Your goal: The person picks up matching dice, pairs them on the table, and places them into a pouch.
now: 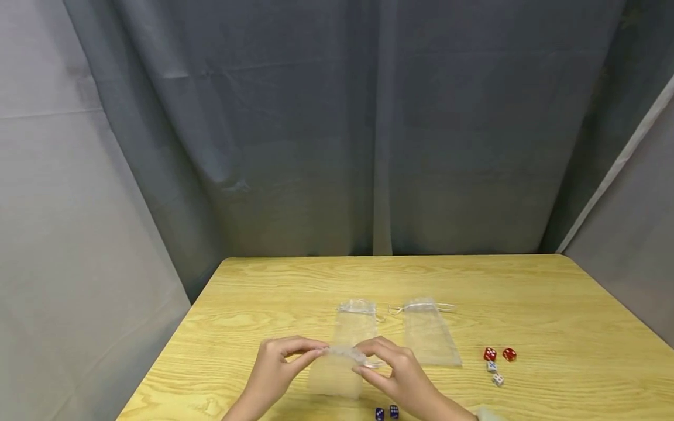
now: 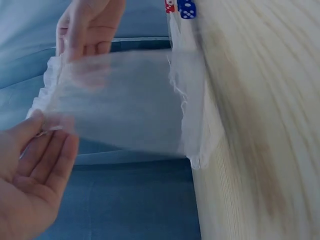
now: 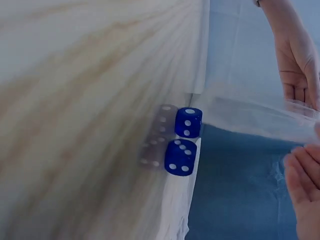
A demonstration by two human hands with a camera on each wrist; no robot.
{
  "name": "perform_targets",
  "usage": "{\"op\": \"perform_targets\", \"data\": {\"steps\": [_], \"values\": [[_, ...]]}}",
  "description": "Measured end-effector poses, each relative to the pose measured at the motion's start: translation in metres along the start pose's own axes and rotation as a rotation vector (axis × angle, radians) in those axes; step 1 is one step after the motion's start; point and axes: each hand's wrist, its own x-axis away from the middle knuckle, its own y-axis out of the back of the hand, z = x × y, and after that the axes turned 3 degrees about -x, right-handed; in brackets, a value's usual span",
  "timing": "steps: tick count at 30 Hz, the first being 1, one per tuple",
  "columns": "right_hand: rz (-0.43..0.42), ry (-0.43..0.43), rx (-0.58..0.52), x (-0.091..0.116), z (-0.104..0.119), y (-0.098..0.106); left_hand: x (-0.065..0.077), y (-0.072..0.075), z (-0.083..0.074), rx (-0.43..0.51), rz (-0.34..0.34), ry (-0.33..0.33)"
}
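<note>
Between my two hands a sheer white drawstring pouch [image 1: 337,377] hangs with its gathered mouth at the top. My left hand [image 1: 281,365] pinches one side of that mouth between thumb and fingers. The other side is pinched by my right hand [image 1: 392,371], close to the cord. In the left wrist view the pouch [image 2: 130,100] is stretched out, its lower end near the wooden table [image 2: 270,125]. Two blue dice [image 3: 180,157] with white dots sit on the table near my right hand.
Two more sheer drawstring pouches lie flat beyond my hands, one behind the held pouch [image 1: 356,324] and one to its right [image 1: 429,336]. Off to the right are two red dice [image 1: 489,354] and two white dice [image 1: 497,380]. Grey curtains [image 1: 295,146] surround the table.
</note>
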Motion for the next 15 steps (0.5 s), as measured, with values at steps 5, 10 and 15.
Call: {"op": "perform_targets", "data": {"steps": [5,10,15], "values": [[-0.024,0.039,0.015,-0.003,0.003,0.001,0.009,0.001,0.003,-0.053,-0.119,-0.162],[-0.018,0.094,-0.005,-0.005,0.003,-0.002,0.018,0.002,0.006,-0.038,-0.12,-0.204],[-0.015,0.175,-0.033,-0.007,-0.002,-0.006,0.027,0.005,0.009,-0.047,-0.098,-0.216]]}}
